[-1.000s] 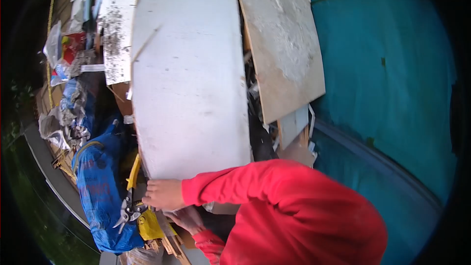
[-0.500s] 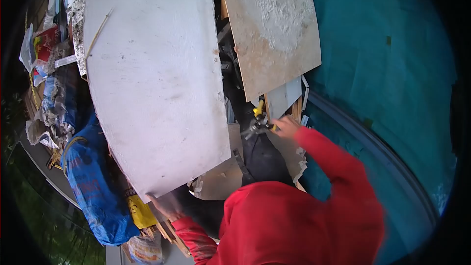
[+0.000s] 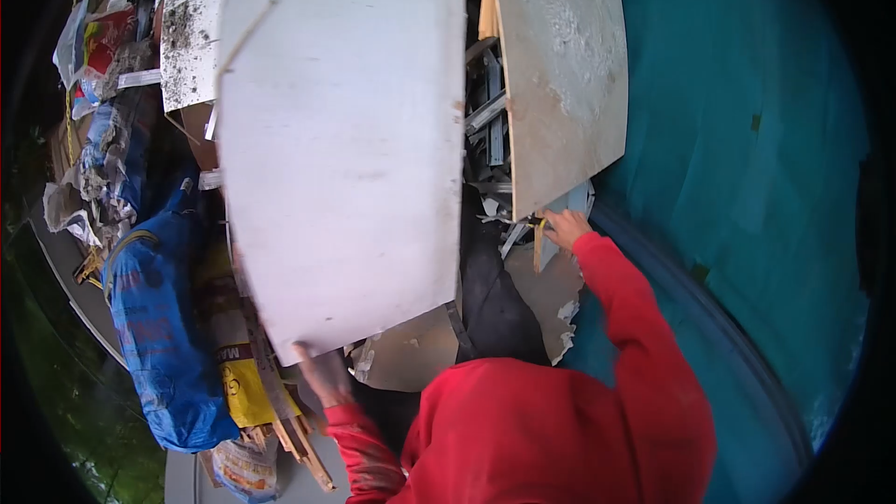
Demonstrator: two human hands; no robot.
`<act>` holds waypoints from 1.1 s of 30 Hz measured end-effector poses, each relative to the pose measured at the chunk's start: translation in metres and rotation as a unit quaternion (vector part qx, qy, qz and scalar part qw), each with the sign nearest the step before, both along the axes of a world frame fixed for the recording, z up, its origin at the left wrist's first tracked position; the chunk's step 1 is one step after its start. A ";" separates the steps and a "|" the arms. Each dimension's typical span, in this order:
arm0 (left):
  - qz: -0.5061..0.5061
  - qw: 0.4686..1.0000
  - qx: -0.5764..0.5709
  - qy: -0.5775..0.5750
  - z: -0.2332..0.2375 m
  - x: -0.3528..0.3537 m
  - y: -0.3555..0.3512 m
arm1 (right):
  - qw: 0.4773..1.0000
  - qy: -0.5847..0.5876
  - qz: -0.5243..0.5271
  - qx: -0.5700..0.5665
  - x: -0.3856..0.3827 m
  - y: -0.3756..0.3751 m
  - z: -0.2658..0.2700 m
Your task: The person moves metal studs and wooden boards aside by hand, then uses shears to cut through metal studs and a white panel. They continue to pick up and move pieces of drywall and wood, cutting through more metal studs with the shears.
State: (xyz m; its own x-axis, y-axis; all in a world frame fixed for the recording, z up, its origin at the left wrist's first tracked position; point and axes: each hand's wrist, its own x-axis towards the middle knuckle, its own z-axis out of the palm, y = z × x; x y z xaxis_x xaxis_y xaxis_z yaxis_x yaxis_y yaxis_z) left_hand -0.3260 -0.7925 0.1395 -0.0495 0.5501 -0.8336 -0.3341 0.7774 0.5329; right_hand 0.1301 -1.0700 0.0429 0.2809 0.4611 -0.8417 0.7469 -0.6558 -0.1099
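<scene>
Atop debris pile (image 3: 487, 121), left hand (image 3: 322, 371) gripping white board (image 3: 345, 131), right hand (image 3: 565, 226) grip unclear beneath brown board (image 3: 560, 65)

Three boards in all: one large white panel (image 3: 345, 149), one speckled white board (image 3: 191, 28) left of it, one plaster-crusted brown board (image 3: 565, 65) right of it. Two hands: left hand (image 3: 322, 373) at the panel's lower edge, right hand (image 3: 565, 227) to its right. One blue sack (image 3: 159, 317), lower left.

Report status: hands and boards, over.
Left hand on white board's lower edge. Right hand at brown board's bottom corner, grip unclear. Blue bag and timber scraps beside left hand.
</scene>
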 end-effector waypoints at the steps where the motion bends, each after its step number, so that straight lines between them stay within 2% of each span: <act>1: -0.006 0.999 -0.018 0.029 -0.008 0.004 -0.022 | 1.000 0.000 0.009 -0.010 0.002 -0.007 0.005; 3: -0.001 0.998 -0.015 0.057 -0.014 0.026 -0.049 | 1.000 0.002 0.010 -0.016 0.006 -0.006 0.017; 5: 0.027 0.998 0.018 0.050 0.001 0.051 -0.045 | 1.000 0.012 -0.008 -0.014 0.013 0.006 0.034; 11: 0.054 0.995 0.027 0.082 0.029 0.068 -0.058 | 0.999 0.028 -0.029 0.018 0.025 -0.018 0.035; 15: 0.019 0.991 -0.029 0.133 0.027 0.092 -0.090 | 0.998 0.024 -0.062 -0.002 0.023 -0.021 0.052; 18: 0.027 0.997 -0.015 0.075 0.022 0.099 -0.099 | 0.997 0.024 -0.066 -0.011 0.034 -0.018 0.051; 22: 0.020 0.993 -0.017 0.114 0.029 0.113 -0.133 | 0.995 0.033 -0.087 -0.020 0.031 -0.019 0.053; 23: 0.012 0.993 -0.058 0.101 0.022 0.092 -0.154 | 0.996 0.033 -0.085 -0.025 0.032 -0.017 0.055; 24: 0.023 0.994 -0.039 0.099 0.029 0.102 -0.148 | 0.996 0.029 -0.083 -0.029 0.034 -0.015 0.056; 26: 0.046 0.992 -0.024 0.114 0.032 0.124 -0.132 | 0.993 0.070 -0.098 0.007 0.036 -0.046 0.033; 27: -0.008 0.986 -0.098 0.134 0.002 0.074 -0.170 | 0.983 0.069 0.052 0.161 0.032 -0.039 0.037; 28: 0.040 0.996 -0.050 0.067 0.002 0.105 -0.144 | 0.978 0.016 0.045 0.203 0.025 -0.074 0.004; 29: 0.002 0.986 -0.107 0.130 -0.010 0.091 -0.153 | 0.984 -0.020 -0.051 0.171 0.016 -0.055 0.017; 30: -0.008 0.988 -0.068 0.139 -0.004 0.103 -0.140 | 0.995 0.018 -0.100 -0.020 0.016 -0.032 0.026; 33: -0.002 0.992 -0.032 0.121 -0.016 0.096 -0.140 | 0.988 -0.005 -0.150 0.044 -0.010 -0.030 0.025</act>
State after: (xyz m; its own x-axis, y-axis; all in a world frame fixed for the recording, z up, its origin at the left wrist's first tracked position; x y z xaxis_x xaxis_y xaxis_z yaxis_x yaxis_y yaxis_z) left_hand -0.2301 -0.9322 0.1237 -0.2514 0.4964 -0.8309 -0.1997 0.8134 0.5464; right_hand 0.1197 -1.1002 0.0680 0.4249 0.4268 -0.7983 0.5210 -0.8365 -0.1698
